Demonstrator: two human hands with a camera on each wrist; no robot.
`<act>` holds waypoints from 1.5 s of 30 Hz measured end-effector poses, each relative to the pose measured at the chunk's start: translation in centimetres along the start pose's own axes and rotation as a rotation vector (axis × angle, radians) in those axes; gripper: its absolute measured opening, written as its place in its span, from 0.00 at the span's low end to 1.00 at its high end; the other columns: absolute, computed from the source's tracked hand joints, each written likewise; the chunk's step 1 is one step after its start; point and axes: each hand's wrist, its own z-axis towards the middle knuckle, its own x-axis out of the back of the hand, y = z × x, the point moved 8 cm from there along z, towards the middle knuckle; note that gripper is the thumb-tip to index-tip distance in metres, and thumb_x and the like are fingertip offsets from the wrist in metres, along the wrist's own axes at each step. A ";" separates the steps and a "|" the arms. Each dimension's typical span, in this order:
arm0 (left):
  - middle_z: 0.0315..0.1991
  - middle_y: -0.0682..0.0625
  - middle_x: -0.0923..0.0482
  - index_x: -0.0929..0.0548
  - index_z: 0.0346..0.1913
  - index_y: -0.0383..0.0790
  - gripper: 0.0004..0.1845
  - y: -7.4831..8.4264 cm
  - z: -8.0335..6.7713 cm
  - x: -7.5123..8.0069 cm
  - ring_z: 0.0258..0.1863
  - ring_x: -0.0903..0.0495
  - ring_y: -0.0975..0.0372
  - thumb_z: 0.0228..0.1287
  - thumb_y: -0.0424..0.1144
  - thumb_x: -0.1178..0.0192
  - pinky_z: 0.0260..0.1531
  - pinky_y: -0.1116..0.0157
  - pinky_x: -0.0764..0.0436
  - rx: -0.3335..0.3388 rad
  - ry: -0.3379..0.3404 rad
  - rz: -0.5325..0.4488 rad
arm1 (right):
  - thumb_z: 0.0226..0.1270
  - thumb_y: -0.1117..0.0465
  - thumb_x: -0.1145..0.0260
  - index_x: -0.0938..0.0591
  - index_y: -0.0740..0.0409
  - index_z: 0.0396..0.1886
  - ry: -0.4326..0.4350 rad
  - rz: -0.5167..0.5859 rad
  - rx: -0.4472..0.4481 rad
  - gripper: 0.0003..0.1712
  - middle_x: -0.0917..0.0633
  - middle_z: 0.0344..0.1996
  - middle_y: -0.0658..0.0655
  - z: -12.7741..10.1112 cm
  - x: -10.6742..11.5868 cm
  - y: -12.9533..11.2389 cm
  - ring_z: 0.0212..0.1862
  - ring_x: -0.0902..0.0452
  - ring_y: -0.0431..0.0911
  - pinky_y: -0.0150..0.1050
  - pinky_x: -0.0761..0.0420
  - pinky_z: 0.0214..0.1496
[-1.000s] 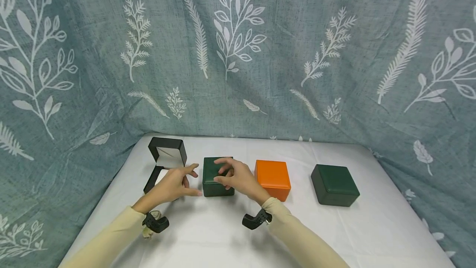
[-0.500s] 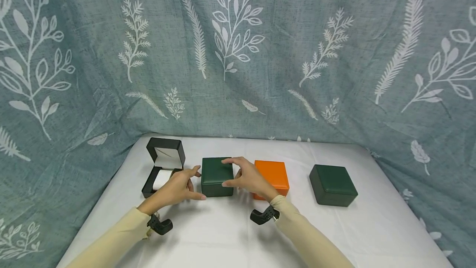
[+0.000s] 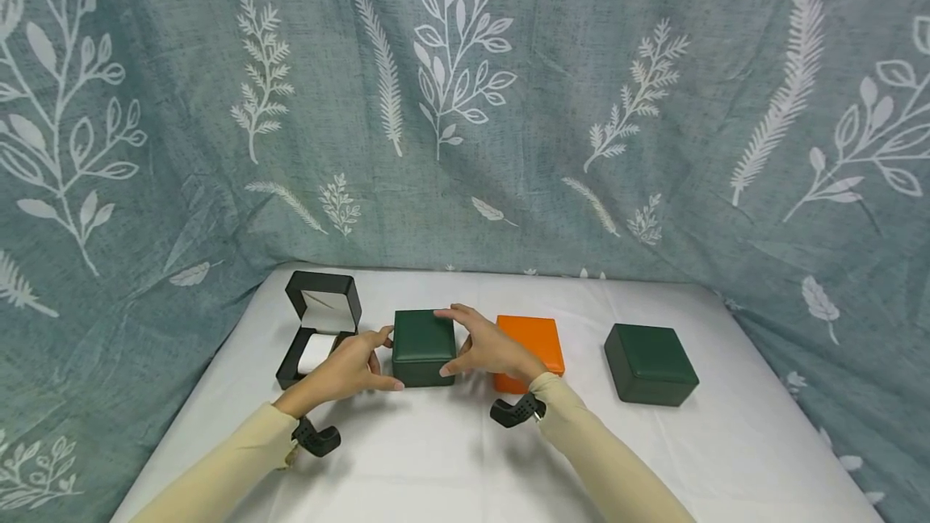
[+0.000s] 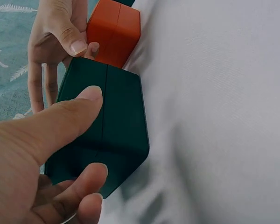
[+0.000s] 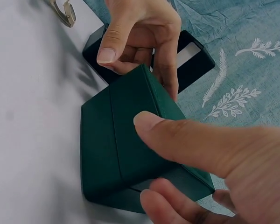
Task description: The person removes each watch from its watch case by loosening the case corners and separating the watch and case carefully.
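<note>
A lidded dark green box [image 3: 425,337], lid down with a seam around its side, sits on the white-covered table between both hands. My right hand [image 3: 492,345] holds its right side, thumb near the front corner and index finger over the lid's back edge. My left hand [image 3: 347,363] is at its left side, thumb forward near the lower front corner, fingers bent loosely beside it. In the left wrist view, the left thumb overlaps the green box [image 4: 116,107]. The right wrist view shows the right thumb across the green box [image 5: 112,149].
An orange box [image 3: 530,343] stands close behind my right hand. Another green box [image 3: 651,363] is farther right. At left, a black box [image 3: 323,297] has its lid up, showing a white cushion [image 3: 316,352]. A gold-toned wristwatch [image 5: 67,14] lies near the left wrist. A patterned curtain [image 3: 465,103] hangs behind.
My right hand has moved right from over the green box to its right side. The left hand has come slightly right, closer to the box. The boxes stay in place.
</note>
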 end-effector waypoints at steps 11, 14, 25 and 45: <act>0.62 0.37 0.21 0.40 0.76 0.22 0.55 -0.5 0.9 -0.2 0.21 0.20 0.65 0.54 0.46 0.19 0.23 0.66 0.23 0.003 -0.027 -0.011 | 0.53 0.56 0.15 0.35 0.50 0.80 -0.007 -0.094 -0.004 0.56 0.41 0.78 0.55 1.0 0.6 0.3 0.37 0.17 0.45 0.40 0.17 0.45; 0.62 0.37 0.22 0.41 0.76 0.22 0.56 -0.7 1.1 -0.3 0.21 0.20 0.64 0.54 0.45 0.19 0.22 0.65 0.22 0.006 -0.044 -0.029 | 0.54 0.55 0.15 0.35 0.53 0.79 -0.024 -0.119 0.012 0.56 0.37 0.75 0.54 1.1 0.5 0.2 0.36 0.18 0.46 0.41 0.17 0.45; 0.25 0.49 0.17 0.48 0.80 0.26 0.61 -1.6 1.9 -0.8 0.21 0.17 0.53 0.51 0.40 0.18 0.20 0.61 0.21 0.060 -0.114 -0.134 | 0.52 0.56 0.15 0.37 0.49 0.81 -0.040 -0.087 -0.028 0.58 0.26 0.68 0.55 1.0 0.4 0.4 0.39 0.17 0.47 0.43 0.19 0.46; 0.27 0.46 0.18 0.53 0.84 0.43 0.69 -3.4 3.0 -1.9 0.21 0.19 0.54 0.45 0.40 0.15 0.23 0.59 0.21 0.085 -0.195 -0.193 | 0.48 0.49 0.13 0.39 0.44 0.82 -0.041 -0.176 -0.054 0.64 0.46 0.81 0.61 1.4 0.2 0.9 0.72 0.33 0.61 0.64 0.34 0.69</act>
